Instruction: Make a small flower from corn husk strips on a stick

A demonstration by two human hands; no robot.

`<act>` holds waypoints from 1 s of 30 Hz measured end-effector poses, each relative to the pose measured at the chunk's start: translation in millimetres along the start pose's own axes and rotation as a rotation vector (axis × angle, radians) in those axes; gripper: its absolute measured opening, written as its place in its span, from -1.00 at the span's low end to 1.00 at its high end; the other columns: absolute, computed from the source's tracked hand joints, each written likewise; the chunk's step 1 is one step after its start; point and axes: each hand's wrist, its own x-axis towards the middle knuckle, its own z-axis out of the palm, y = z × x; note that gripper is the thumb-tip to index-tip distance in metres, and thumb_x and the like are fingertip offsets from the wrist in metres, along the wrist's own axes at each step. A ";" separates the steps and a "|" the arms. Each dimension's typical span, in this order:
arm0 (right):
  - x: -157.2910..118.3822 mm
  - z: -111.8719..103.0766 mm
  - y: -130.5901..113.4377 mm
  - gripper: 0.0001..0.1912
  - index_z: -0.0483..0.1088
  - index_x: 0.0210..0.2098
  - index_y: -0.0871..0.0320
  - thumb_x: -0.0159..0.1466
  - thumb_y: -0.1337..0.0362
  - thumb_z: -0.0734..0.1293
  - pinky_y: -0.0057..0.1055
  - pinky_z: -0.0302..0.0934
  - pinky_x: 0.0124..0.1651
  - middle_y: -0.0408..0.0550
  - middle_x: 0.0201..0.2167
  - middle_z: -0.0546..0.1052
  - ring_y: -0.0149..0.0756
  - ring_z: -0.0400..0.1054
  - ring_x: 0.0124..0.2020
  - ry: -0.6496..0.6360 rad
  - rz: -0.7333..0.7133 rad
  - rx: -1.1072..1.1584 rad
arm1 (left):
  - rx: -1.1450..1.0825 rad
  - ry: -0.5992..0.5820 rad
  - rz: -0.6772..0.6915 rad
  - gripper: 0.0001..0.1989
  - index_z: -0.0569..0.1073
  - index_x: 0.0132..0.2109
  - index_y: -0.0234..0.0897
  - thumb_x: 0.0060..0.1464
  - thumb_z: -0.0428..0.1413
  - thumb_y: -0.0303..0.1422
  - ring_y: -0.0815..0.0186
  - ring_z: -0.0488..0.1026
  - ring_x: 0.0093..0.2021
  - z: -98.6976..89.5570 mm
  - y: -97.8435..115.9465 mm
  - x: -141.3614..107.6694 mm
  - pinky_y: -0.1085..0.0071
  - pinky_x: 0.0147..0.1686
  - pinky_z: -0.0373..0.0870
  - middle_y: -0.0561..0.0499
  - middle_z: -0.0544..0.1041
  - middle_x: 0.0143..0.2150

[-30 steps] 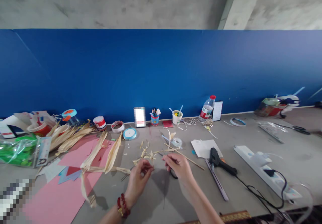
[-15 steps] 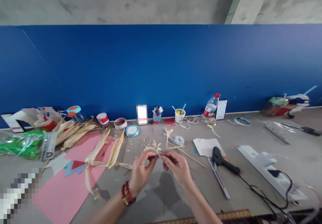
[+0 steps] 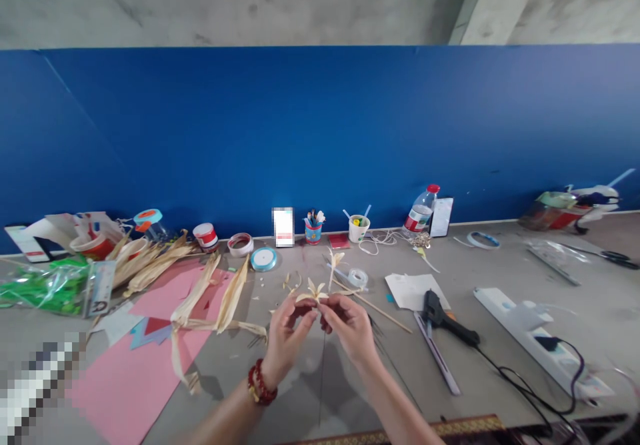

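My left hand, with a dark red bead bracelet on the wrist, pinches at the base of a small cream flower. Opposite it, my right hand is closed at the same base, thumb and forefinger almost meeting the left fingertips. Pale pointed petals spread above the fingers; whatever stem lies below is hidden by them. Just behind, a second cream flower lies near a roll of clear tape and a thin wooden stick.
Dried corn husks lie over pink paper on the left. To the right are a black glue gun, a lilac strip-like tool and a white power strip with trailing cables. Cups, tape rolls and a bottle line the blue partition.
The fingertips of both hands have drawn closer together around the flower's base. The flower has shifted slightly to the right and stands more centred between the hands.
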 end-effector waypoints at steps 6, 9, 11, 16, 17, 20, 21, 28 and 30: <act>-2.4 2.1 -3.1 -0.70 0.49 -0.41 0.19 0.14 0.05 0.46 -0.51 0.23 -0.59 -0.17 -0.62 0.44 -0.43 0.30 -0.64 -0.054 -0.031 -0.029 | -0.320 -0.052 -0.136 -0.90 0.55 -0.31 -0.27 0.06 0.27 -0.33 0.32 0.43 -0.30 3.1 8.4 9.2 0.41 -0.29 0.42 0.01 0.46 -0.29; -3.5 0.5 0.0 -0.74 0.51 -0.38 0.18 0.18 0.08 0.43 -0.51 0.25 -0.57 -0.17 -0.63 0.45 -0.42 0.31 -0.63 -0.074 -0.039 -0.078 | -0.316 -0.042 -0.119 -0.91 0.56 -0.35 -0.28 0.05 0.28 -0.36 0.33 0.39 -0.28 0.7 8.8 10.9 0.43 -0.25 0.38 0.02 0.44 -0.32; -4.1 -1.0 3.1 -0.78 0.53 -0.35 0.17 0.20 0.12 0.42 -0.51 0.27 -0.55 -0.15 -0.60 0.47 -0.42 0.32 -0.62 -0.094 -0.065 -0.130 | -0.307 -0.012 -0.112 -0.90 0.55 -0.38 -0.28 0.06 0.28 -0.36 0.34 0.38 -0.27 -0.7 8.1 12.0 0.43 -0.22 0.37 0.03 0.43 -0.34; -5.9 -1.1 7.3 -0.83 0.56 -0.31 0.16 0.24 0.19 0.39 -0.50 0.28 -0.55 -0.12 -0.55 0.50 -0.41 0.32 -0.62 -0.128 -0.164 -0.271 | -0.358 0.082 -0.164 -0.87 0.55 -0.36 -0.28 0.01 0.31 -0.32 0.33 0.41 -0.30 -1.4 6.4 14.4 0.41 -0.21 0.37 0.04 0.48 -0.39; -6.3 -0.4 6.4 -0.84 0.56 -0.31 0.16 0.25 0.19 0.38 -0.50 0.27 -0.55 -0.12 -0.56 0.50 -0.41 0.32 -0.63 -0.128 -0.174 -0.292 | -0.371 0.101 -0.173 -0.86 0.55 -0.35 -0.28 0.01 0.31 -0.32 0.33 0.43 -0.30 -1.1 6.4 14.4 0.41 -0.21 0.38 0.05 0.49 -0.40; -7.0 2.2 1.6 -0.83 0.53 -0.39 0.17 0.25 0.21 0.38 -0.50 0.25 -0.53 -0.14 -0.60 0.47 -0.42 0.31 -0.64 -0.129 -0.204 -0.353 | -0.382 0.114 -0.183 -0.85 0.55 -0.34 -0.29 0.00 0.32 -0.31 0.31 0.47 -0.30 0.0 8.2 13.5 0.38 -0.17 0.41 0.03 0.53 -0.40; -7.1 2.9 -0.1 -0.82 0.51 -0.43 0.17 0.25 0.22 0.38 -0.50 0.25 -0.52 -0.14 -0.61 0.46 -0.42 0.31 -0.65 -0.131 -0.213 -0.371 | -0.380 0.110 -0.185 -0.85 0.55 -0.34 -0.30 0.00 0.32 -0.32 0.31 0.48 -0.29 0.4 9.2 13.4 0.38 -0.16 0.41 0.02 0.55 -0.39; -7.7 5.0 -2.9 -0.83 0.51 -0.39 0.17 0.27 0.24 0.34 -0.50 0.26 -0.51 -0.10 -0.53 0.52 -0.41 0.34 -0.63 -0.159 -0.219 -0.426 | -0.366 0.109 -0.206 -0.84 0.54 -0.32 -0.29 0.02 0.31 -0.30 0.34 0.48 -0.34 1.4 14.5 15.4 0.41 -0.23 0.43 0.00 0.60 -0.36; -8.4 5.3 -3.0 -0.82 0.50 -0.39 0.17 0.28 0.24 0.33 -0.51 0.26 -0.51 -0.10 -0.54 0.51 -0.41 0.33 -0.63 -0.160 -0.228 -0.455 | -0.345 0.105 -0.206 -0.84 0.54 -0.33 -0.29 0.02 0.30 -0.29 0.32 0.48 -0.32 1.3 15.6 15.2 0.40 -0.21 0.42 0.00 0.59 -0.36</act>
